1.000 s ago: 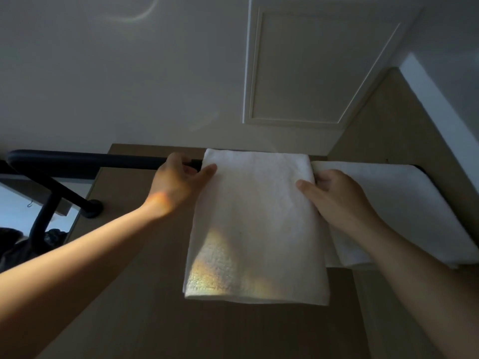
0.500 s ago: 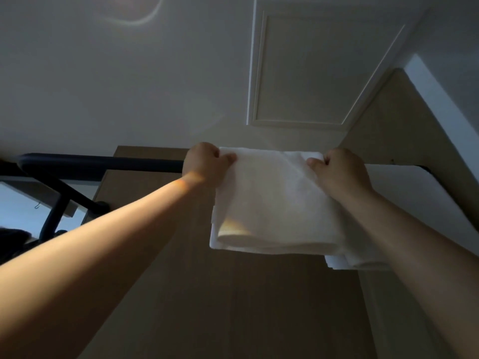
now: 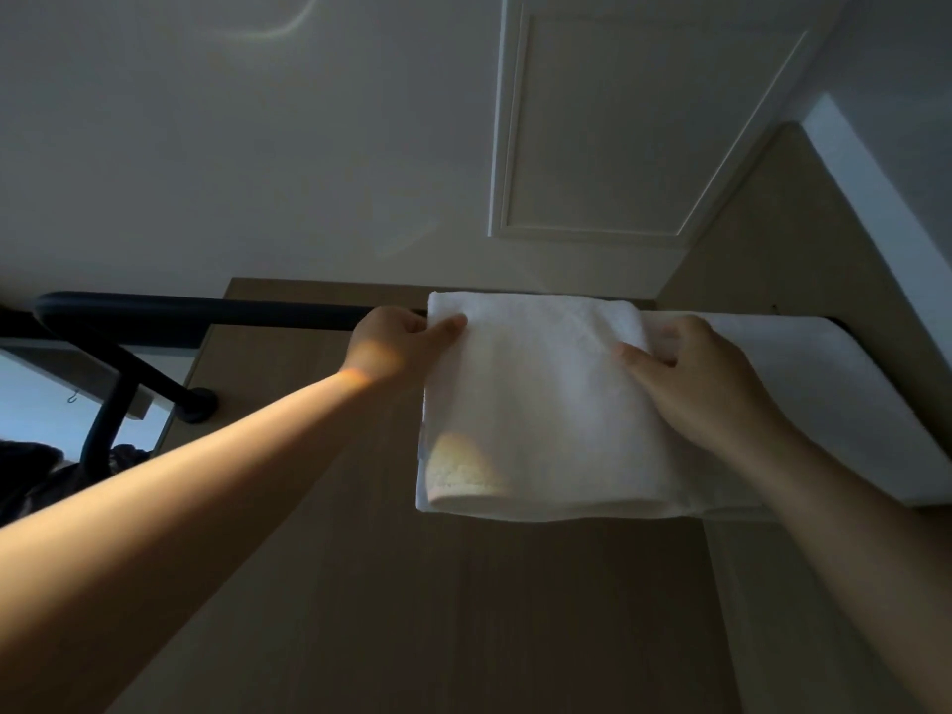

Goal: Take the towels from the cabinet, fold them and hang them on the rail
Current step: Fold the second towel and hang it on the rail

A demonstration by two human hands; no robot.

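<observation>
A folded white towel (image 3: 536,404) hangs over the black rail (image 3: 206,314), seen from below. My left hand (image 3: 396,342) pinches the towel's upper left edge, thumb on the front face. My right hand (image 3: 690,378) grips its upper right edge, thumb in front and fingers behind. A second white towel (image 3: 834,399) is draped on the rail just to the right, partly behind my right hand. The rail under both towels is hidden.
The rail's black bracket (image 3: 198,404) joins the wooden wall panel (image 3: 463,610) at the left. A white ceiling with a framed hatch (image 3: 633,131) is overhead. A white beam (image 3: 886,208) slopes down at the right. Dark clothing (image 3: 31,476) hangs low at the left.
Half a second ago both hands had the towel bunched up at the rail; now it lies flatter and hangs lower, with the hands slid down onto its side edges.
</observation>
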